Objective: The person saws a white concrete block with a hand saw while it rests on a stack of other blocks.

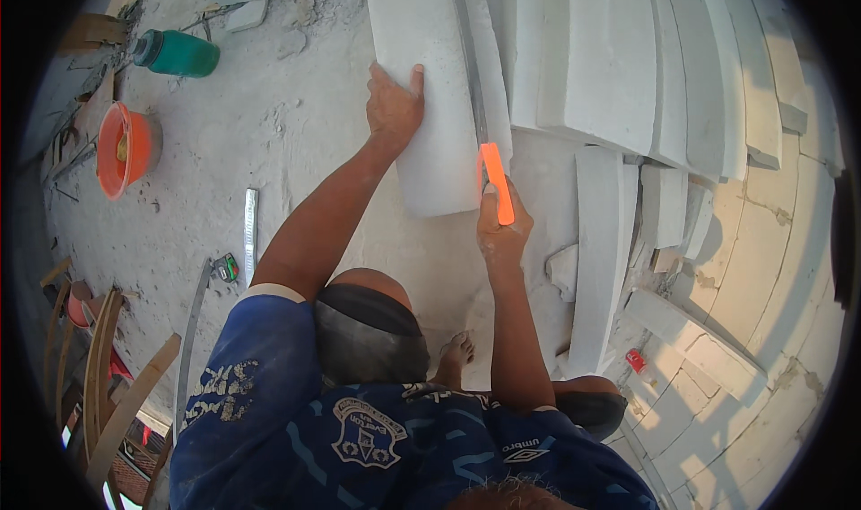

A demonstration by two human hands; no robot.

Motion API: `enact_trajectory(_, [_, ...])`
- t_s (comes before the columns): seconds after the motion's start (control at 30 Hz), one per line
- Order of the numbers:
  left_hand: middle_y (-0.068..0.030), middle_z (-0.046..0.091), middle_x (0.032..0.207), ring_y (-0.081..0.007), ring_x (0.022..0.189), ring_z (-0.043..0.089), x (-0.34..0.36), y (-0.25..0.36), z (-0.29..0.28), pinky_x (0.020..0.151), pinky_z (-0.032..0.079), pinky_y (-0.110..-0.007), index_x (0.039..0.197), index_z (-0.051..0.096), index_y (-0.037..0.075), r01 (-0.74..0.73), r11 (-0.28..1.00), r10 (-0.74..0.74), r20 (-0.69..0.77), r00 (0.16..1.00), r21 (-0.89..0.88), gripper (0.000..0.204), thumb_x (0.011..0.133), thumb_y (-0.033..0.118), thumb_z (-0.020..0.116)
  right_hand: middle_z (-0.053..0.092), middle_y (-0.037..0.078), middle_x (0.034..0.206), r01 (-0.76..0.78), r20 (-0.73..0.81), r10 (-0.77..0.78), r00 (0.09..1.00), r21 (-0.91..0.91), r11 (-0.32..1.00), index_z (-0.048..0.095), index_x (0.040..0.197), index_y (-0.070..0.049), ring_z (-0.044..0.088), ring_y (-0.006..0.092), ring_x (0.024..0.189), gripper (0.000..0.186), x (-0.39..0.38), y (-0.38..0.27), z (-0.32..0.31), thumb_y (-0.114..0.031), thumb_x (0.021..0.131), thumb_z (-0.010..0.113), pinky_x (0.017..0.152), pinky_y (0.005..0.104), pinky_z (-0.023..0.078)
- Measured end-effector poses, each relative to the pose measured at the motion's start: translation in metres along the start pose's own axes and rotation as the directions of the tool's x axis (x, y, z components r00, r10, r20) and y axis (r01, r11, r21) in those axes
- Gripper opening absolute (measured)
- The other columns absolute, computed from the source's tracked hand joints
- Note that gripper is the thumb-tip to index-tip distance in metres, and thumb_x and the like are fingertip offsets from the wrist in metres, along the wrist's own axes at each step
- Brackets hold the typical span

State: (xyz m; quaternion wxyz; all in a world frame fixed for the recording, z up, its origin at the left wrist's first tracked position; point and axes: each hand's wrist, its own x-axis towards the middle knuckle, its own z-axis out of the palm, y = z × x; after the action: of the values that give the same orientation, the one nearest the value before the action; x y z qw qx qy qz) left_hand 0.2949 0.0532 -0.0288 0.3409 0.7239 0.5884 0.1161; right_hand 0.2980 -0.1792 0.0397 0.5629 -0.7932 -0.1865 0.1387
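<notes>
A long, pale lightweight concrete block (441, 165) lies on the floor in front of me, running away toward the top of the view. My left hand (395, 111) presses on its left edge, thumb and fingers apart. Wrapped round the orange handle of a hand saw (499, 191) is my right hand (505, 236), near the block's right near end. The long, narrow dark blade stretches away from the handle along the block's length, and a strip of block shows on its right side. Whether the cut goes right through, I cannot tell.
Several pale blocks (610, 61) are stacked at the right, beside a block wall (771, 241). A red can (636, 361) is at lower right. On the left are a green jug (184, 54), an orange bucket (139, 151), a metal ruler (251, 232), a tape measure (226, 268) and wooden strips (134, 402).
</notes>
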Motion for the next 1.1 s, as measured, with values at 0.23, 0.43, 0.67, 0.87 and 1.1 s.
enact_trajectory(0.23, [-0.0354, 0.057, 0.133, -0.052, 0.12, 0.061, -0.002, 0.008, 0.012, 0.104, 0.049, -0.054, 0.15, 0.032, -0.006, -0.003, 1.0, 0.003, 0.039, 0.999, -0.012, 0.089, 0.097, 0.059, 0.061, 0.059, 0.007, 0.072, -0.154, 0.102, 0.164, 0.981, -0.099, 0.983, 0.07, 0.121, 0.002, 0.053, 0.0115, 0.069, 0.035, 0.109, -0.025, 0.035, -0.023, 0.099, 0.062, 0.071, 0.0302, 0.05])
enact_trajectory(0.43, [-0.035, 0.057, 0.133, -0.0523, 0.121, 0.061, 0.002, -0.003, -0.002, 0.104, 0.049, -0.054, 0.15, 0.031, -0.005, 0.01, 1.0, -0.01, -0.01, 1.0, 0.002, 0.088, 0.098, 0.059, 0.061, 0.068, 0.009, 0.075, 0.148, -0.031, -0.149, 0.988, -0.023, 0.989, 0.069, 0.129, 0.004, 0.056, 0.0099, 0.07, 0.039, -0.001, 0.017, 0.007, -0.018, 0.098, 0.061, 0.071, 0.028, 0.051])
enact_trajectory(0.67, [-0.0363, 0.054, 0.135, -0.051, 0.117, 0.063, -0.01, 0.009, 0.013, 0.102, 0.052, -0.053, 0.154, 0.025, -0.007, -0.031, 0.999, 0.031, 0.048, 0.998, 0.007, 0.092, 0.098, 0.057, 0.06, 0.063, 0.011, 0.072, -0.192, 0.106, 0.202, 0.974, -0.099, 0.976, 0.072, 0.123, -0.004, 0.056, 0.0172, 0.066, 0.034, 0.14, -0.034, 0.045, -0.026, 0.1, 0.06, 0.071, 0.0333, 0.052])
enact_trajectory(0.87, [-0.0359, 0.054, 0.135, -0.0514, 0.116, 0.063, 0.0, -0.007, 0.003, 0.102, 0.051, -0.054, 0.154, 0.026, -0.006, 0.001, 1.0, -0.001, -0.004, 1.0, 0.012, 0.09, 0.099, 0.057, 0.06, 0.066, 0.01, 0.078, 0.107, -0.033, -0.105, 0.994, 0.064, 0.992, 0.071, 0.124, -0.003, 0.059, 0.016, 0.07, 0.036, 0.038, 0.012, 0.028, -0.028, 0.1, 0.063, 0.074, 0.0323, 0.053])
enact_trajectory(1.1, [-0.0337, 0.056, 0.13, -0.0484, 0.113, 0.065, -0.012, 0.02, 0.003, 0.098, 0.054, -0.051, 0.153, 0.026, -0.009, -0.005, 1.0, 0.007, 0.075, 0.997, -0.02, 0.089, 0.1, 0.054, 0.059, 0.054, 0.003, 0.073, -0.201, 0.064, 0.206, 0.976, -0.081, 0.976, 0.069, 0.103, 0.003, 0.046, 0.0131, 0.069, 0.031, 0.134, -0.029, 0.043, -0.027, 0.099, 0.062, 0.069, 0.0311, 0.045])
